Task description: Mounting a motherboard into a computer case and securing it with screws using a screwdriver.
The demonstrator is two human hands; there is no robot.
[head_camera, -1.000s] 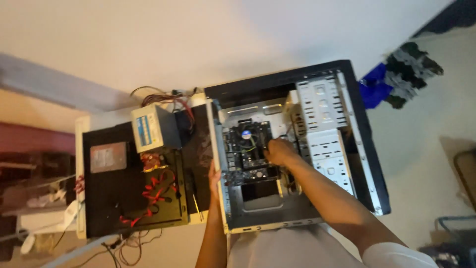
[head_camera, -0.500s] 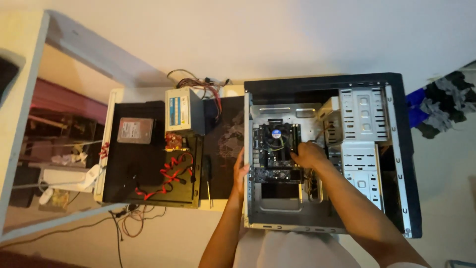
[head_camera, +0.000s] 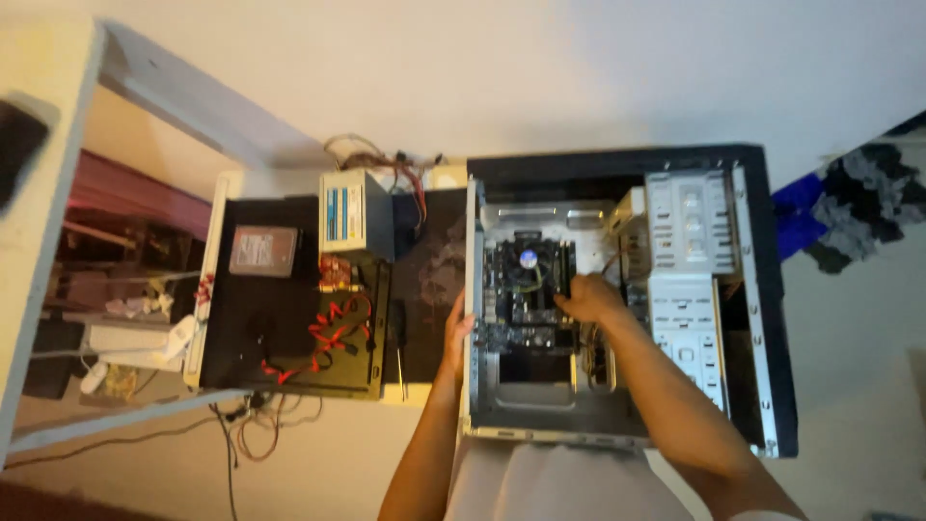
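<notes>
Hands (head_camera: 590,297) on open computer case (head_camera: 617,425)

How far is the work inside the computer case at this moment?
Done: the computer case lies open and the motherboard sits inside. In hand: the right hand is at the board's right edge, and the left hand grips the case wall. Left: the power supply and red cables lie outside.

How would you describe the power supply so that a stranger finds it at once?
Start from the open computer case lying on the floor. Left of it lies a black panel; the power supply stands at its top edge. It is the only pale metal box, with a wire bundle behind it.
</notes>
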